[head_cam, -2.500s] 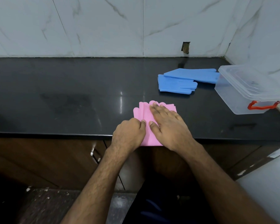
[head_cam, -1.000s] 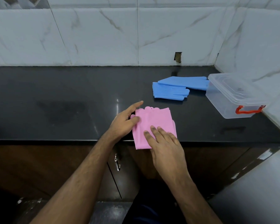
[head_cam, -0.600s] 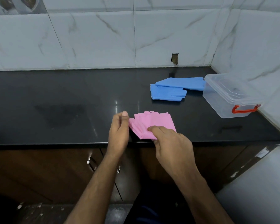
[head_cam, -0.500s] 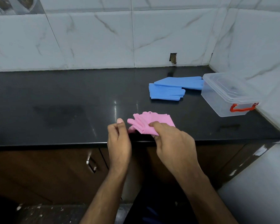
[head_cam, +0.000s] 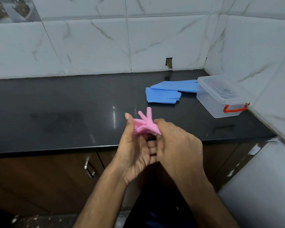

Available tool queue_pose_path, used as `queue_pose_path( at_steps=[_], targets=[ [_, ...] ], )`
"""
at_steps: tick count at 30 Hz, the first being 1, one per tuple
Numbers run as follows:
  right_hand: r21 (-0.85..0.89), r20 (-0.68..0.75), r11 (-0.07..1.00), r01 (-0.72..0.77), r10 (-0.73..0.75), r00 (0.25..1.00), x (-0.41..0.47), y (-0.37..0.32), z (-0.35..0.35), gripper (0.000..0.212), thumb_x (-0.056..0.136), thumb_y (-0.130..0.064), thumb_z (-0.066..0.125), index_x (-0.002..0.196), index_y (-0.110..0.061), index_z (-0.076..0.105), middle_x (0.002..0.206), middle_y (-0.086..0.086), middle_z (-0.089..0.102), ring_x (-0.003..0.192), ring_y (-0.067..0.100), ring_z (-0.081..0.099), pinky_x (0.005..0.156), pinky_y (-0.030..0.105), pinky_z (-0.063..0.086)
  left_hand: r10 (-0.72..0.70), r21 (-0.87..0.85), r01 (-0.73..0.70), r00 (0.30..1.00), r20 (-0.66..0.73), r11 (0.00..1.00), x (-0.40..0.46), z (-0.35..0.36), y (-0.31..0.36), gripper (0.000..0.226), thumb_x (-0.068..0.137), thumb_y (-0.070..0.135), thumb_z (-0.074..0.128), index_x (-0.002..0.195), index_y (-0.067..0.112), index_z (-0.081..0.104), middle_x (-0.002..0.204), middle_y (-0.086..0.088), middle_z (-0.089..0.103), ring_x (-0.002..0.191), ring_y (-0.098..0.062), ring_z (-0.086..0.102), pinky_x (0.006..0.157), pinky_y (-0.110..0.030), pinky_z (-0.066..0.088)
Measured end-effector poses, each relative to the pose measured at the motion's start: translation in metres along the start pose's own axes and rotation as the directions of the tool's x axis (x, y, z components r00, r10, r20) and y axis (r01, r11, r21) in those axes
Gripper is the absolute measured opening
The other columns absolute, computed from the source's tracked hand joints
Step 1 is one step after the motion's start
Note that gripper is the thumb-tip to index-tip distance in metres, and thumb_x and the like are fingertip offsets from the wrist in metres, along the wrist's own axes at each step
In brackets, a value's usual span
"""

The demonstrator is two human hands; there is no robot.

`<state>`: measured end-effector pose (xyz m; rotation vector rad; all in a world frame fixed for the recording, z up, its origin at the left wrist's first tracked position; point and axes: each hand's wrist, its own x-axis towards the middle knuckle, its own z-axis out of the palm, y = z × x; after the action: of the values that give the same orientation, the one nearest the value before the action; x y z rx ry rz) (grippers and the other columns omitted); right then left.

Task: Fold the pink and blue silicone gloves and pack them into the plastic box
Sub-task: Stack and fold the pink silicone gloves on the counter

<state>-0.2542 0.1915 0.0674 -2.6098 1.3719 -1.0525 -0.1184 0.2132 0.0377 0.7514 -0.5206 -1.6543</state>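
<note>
The folded pink gloves (head_cam: 146, 125) are lifted off the black counter (head_cam: 72, 104), bunched, with a few glove fingers sticking up. My left hand (head_cam: 133, 148) cups them from the left and below, thumb raised along their side. My right hand (head_cam: 176, 147) grips them from the right, fingers curled round the bundle. Two blue gloves (head_cam: 168, 92) lie flat and overlapping at the back right of the counter. The clear plastic box (head_cam: 220, 97) with a red latch stands to their right with its lid on.
White marble-tiled walls close the counter at the back and along the right side. Brown cabinet doors with a metal handle (head_cam: 89, 168) run under the counter's front edge. A grey surface (head_cam: 262, 186) sits at the lower right.
Both hands picked the folded pink gloves up from the counter's front edge and squeezed them into a bundle in front of me. The blue gloves and box stayed put.
</note>
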Motion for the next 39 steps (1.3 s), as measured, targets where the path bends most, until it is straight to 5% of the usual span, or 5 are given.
queue_pose_path(
  at_steps=[10,17,29,34,39],
  targets=[
    [-0.084,0.174,0.931,0.356,-0.338,0.925,-0.009,0.007,-0.018,0.034,0.083,-0.020,0.080,0.117,-0.025,0.075,0.115,-0.003,0.077,0.102,0.021,0.074,0.081,0.039,0.061,0.101,-0.214,-0.116,0.992,-0.079,0.970,0.007,0.011,0.033,0.051,0.091,0.046,0.074,0.122,0.005,0.069,0.125,-0.014,0.068,0.113,-0.033,0.069,0.092,-0.050,0.058],
    [0.031,0.430,0.838,0.544,-0.503,0.750,0.006,0.037,-0.030,0.045,0.103,-0.019,0.053,0.142,-0.041,0.052,0.152,-0.015,0.051,0.147,0.016,0.040,0.120,0.040,0.025,0.065,-0.317,-0.070,0.998,-0.024,0.946,0.001,-0.020,0.031,0.112,0.074,0.089,0.057,0.139,-0.002,0.061,0.140,-0.024,0.061,0.130,-0.042,0.060,0.110,-0.057,0.046],
    [-0.221,0.329,0.624,0.750,-0.676,0.659,0.081,0.046,-0.101,0.023,0.092,-0.037,0.061,0.111,-0.046,0.070,0.140,-0.006,0.058,0.108,0.025,0.051,0.080,0.036,0.032,-0.254,-0.390,0.293,0.955,0.151,0.873,0.030,-0.020,0.001,0.116,0.065,0.079,0.078,0.140,-0.008,0.057,0.131,-0.030,0.065,0.103,-0.042,0.074,0.071,-0.050,0.064],
    [-0.125,0.507,0.583,0.803,-0.658,0.557,0.096,0.042,-0.118,0.031,0.099,-0.027,0.059,0.121,-0.047,0.065,0.120,-0.020,0.066,0.087,0.015,0.039,0.064,0.030,0.026,-0.288,-0.317,0.360,0.924,0.253,0.878,0.031,0.003,0.014,0.090,0.077,0.064,0.078,0.128,-0.009,0.067,0.126,-0.029,0.069,0.109,-0.042,0.072,0.088,-0.049,0.060],
    [-0.134,0.523,0.691,0.710,-0.559,0.643,0.094,0.054,-0.127,0.043,0.105,-0.031,0.049,0.137,-0.059,0.042,0.138,-0.026,0.050,0.118,0.008,0.050,0.067,0.030,0.042,-0.018,-0.028,0.019,1.000,0.019,0.999,0.031,0.013,0.005,0.061,0.044,0.037,0.106,0.091,0.007,0.082,0.083,-0.011,0.080,0.070,-0.022,0.079,0.057,-0.031,0.062]
  ],
)
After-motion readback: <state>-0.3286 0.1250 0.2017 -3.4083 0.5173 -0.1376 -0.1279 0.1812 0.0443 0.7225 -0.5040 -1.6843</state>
